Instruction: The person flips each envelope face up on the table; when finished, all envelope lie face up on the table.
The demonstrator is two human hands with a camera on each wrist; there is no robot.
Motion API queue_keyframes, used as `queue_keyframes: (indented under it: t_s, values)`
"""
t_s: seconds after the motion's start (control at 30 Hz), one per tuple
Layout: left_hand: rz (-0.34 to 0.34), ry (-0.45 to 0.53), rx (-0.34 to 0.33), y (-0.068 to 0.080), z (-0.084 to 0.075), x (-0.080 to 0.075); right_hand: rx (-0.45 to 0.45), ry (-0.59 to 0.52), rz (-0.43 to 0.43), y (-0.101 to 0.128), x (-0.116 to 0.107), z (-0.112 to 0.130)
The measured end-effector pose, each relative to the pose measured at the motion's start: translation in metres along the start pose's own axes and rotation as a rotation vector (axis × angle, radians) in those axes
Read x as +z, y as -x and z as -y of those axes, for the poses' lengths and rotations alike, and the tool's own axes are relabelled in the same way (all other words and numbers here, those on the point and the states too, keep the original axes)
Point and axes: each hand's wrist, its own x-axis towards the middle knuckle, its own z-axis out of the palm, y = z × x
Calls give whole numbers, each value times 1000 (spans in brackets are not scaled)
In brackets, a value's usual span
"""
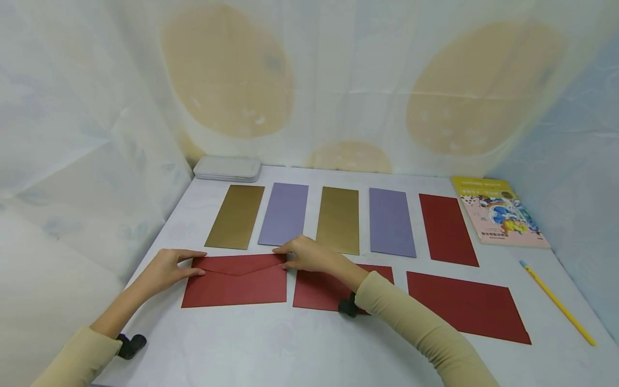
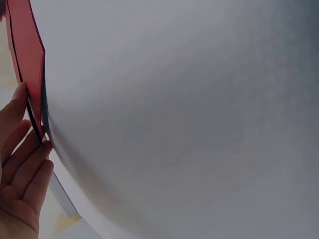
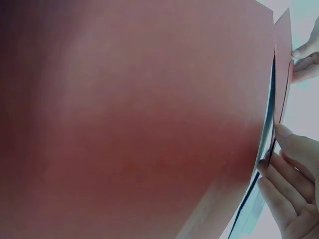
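Near-left red envelope (image 1: 234, 282): flap already folded down, pressed at both top corners by straight fingers of left hand (image 1: 166, 269) and right hand (image 1: 309, 255); nothing gripped. Two other red envelopes (image 1: 466, 306) to right untouched.

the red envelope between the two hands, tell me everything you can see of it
The red envelope is a matte, paper-like rectangle lying flat and lengthwise on the white table, flap side up, its pointed flap folded down. It sits leftmost in the near row, below the gold and lilac sheets. The left hand touches its left top corner, the right hand its right top corner, fingers fairly straight.
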Motion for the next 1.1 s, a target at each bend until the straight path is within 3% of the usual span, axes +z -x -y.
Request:
queue_keyframes:
  t_s: [0.3,0.47,0.7,1.1]
  values:
    - [-19,-41,-3,12,-15,-3,18,-8,82,7,-6,8]
    - [3,-35,13,17,-25,-3,10,-14,143,11,-8,14]
    - [7,-42,38,18,-22,7,34,5,177,14,-2,18]
    - [25,-64,54,9,-25,3,9,-31,170,16,-4,16]
